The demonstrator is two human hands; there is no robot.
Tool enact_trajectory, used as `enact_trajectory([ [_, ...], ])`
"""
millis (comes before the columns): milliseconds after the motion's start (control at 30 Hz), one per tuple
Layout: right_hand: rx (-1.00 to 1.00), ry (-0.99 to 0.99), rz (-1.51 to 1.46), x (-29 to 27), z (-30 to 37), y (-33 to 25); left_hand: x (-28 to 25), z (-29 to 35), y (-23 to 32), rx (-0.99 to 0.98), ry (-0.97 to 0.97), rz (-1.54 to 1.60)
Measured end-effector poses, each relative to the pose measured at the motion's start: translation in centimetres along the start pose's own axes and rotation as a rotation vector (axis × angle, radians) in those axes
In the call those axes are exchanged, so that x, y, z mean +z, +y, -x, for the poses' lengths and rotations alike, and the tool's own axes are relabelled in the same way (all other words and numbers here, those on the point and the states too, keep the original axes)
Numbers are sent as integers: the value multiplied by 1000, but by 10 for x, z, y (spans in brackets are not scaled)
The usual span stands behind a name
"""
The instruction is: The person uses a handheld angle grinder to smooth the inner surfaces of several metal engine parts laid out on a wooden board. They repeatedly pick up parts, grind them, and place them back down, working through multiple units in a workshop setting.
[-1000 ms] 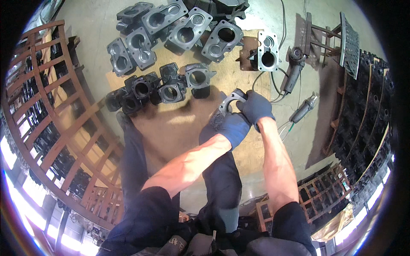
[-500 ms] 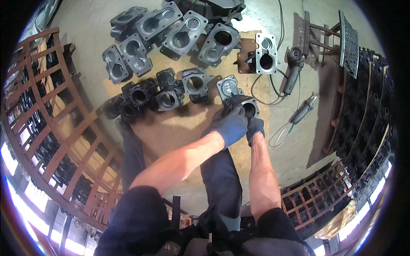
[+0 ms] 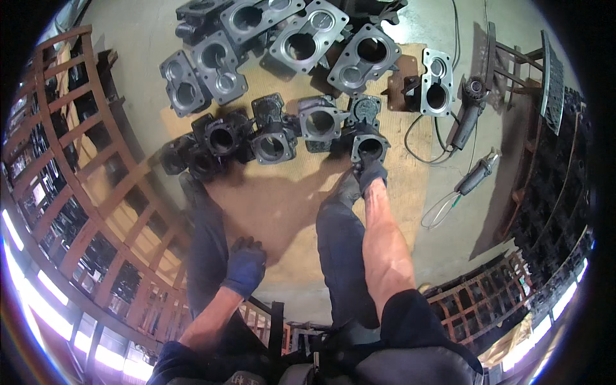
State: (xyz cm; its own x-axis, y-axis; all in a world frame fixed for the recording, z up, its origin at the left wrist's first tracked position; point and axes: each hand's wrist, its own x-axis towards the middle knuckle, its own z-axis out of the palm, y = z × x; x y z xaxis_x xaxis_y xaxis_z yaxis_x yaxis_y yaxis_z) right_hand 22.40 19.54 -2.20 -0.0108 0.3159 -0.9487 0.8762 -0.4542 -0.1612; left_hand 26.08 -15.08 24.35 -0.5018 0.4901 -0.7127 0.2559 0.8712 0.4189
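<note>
My right hand [image 3: 371, 174], in a dark blue glove, reaches forward and grips the near edge of a dark metal casting [image 3: 369, 145] with a round bore. The casting rests on the brown mat [image 3: 282, 199] at the right end of a row of similar dark castings [image 3: 273, 138]. My left hand [image 3: 244, 267], also gloved, lies on my left leg in dark trousers and holds nothing. My right leg is just below the right hand.
Larger grey housings [image 3: 301, 45] lie in a group at the far side, with a flat grey plate [image 3: 436, 83] to their right. An angle grinder [image 3: 470, 110] and a second power tool [image 3: 478, 177] with cables lie right. Rusty wire crates [image 3: 70, 192] stand left and lower right.
Both hands held the casting above the mat before. The casting now sits at the row's right end under my right hand, and my left hand has drawn back onto my left leg.
</note>
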Motion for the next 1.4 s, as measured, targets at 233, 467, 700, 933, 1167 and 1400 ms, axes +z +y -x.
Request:
enact_trajectory([
  [233,109,106,-214,13,6,-5,21,-4,15,-58,169,142],
  [467,-588,70,1008,-35,-67,-1,-8,20,2,-53,290,248],
  [700,-193,-243,501,39,74,-11,-146,206,-48,-454,585,74],
  [933,-1003,-426,742,153,307,-89,-214,414,-95,-623,1118,70],
  [1167,-1798,-597,975,440,697,-85,-188,517,-247,-940,1453,92],
  [1400,-2367,-962,1006,651,827,23,-150,513,-512,-1172,1390,482],
])
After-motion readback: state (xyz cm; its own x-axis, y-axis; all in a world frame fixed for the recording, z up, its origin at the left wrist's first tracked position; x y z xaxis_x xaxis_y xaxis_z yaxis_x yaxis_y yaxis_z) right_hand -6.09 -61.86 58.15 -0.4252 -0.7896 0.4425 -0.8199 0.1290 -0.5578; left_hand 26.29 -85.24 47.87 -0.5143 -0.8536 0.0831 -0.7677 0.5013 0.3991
